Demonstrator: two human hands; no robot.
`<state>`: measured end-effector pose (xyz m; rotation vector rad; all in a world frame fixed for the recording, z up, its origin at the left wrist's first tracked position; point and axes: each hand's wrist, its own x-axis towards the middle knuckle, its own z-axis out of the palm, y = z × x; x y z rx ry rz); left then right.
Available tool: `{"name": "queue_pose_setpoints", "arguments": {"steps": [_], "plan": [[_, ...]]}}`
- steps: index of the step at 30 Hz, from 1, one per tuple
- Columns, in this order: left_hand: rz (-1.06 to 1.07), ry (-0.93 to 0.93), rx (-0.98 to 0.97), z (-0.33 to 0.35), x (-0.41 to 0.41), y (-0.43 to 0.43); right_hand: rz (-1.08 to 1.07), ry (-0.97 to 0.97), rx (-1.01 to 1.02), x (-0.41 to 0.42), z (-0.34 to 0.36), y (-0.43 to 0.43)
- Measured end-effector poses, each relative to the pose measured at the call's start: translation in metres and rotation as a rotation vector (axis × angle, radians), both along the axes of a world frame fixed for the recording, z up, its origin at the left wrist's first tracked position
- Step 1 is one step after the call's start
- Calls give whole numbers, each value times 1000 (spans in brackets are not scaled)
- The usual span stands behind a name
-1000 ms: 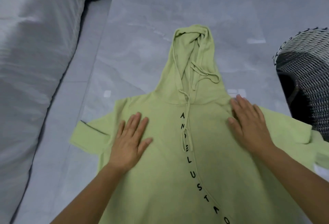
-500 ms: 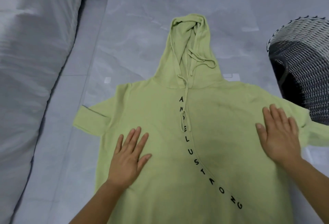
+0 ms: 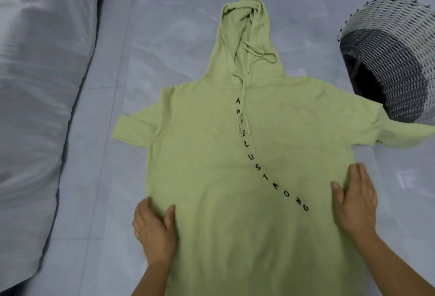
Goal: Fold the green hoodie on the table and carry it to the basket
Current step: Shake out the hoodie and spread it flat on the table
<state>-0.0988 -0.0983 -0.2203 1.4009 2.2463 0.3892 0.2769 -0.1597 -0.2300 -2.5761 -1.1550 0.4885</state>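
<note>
The green hoodie (image 3: 235, 166) lies flat and face up on the grey marble table (image 3: 179, 36), hood pointing away from me, with black letters running diagonally down its chest. Its left sleeve is folded short; the right sleeve runs off toward the basket (image 3: 400, 44). My left hand (image 3: 153, 232) is at the hoodie's left side edge, thumb on top and fingers curled under the fabric. My right hand (image 3: 355, 204) rests flat on the right side edge, fingers straight and thumb spread onto the cloth.
The woven black-and-white basket stands at the table's right, touching the right sleeve. A white padded cushion or mattress (image 3: 35, 107) runs along the left, separated from the table by a strip of grey floor.
Both hands have slid from the chest and shoulders down and outward to the hoodie's side edges. The left hand went from flat to curled around the left edge.
</note>
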Motion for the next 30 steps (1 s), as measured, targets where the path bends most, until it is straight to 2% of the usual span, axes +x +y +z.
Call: {"name": "queue_pose_setpoints", "arguments": {"steps": [4,9,12,17,21,25,28,30], "plan": [[181,-177,-55,12,-3,-20,-189,15,70,-19,12,-39],[240,-137,-158,18,-14,-74,-278,104,-105,-35,15,-102],[310,-135,-157,13,-21,-101,-286,180,-179,-46,20,-127],[268,-119,-108,26,-40,-138,-446,253,-176,-43,39,-169],[267,-61,-177,32,-58,-184,-457,280,-212,-48,51,-211],[335,-57,-280,27,-64,-228,-481,277,-140,-63,54,-246],[339,-68,-342,27,-63,-231,-469,299,-133,-64,57,-251],[305,-85,-332,33,-60,-219,-416,241,-125,-57,60,-243]]}}
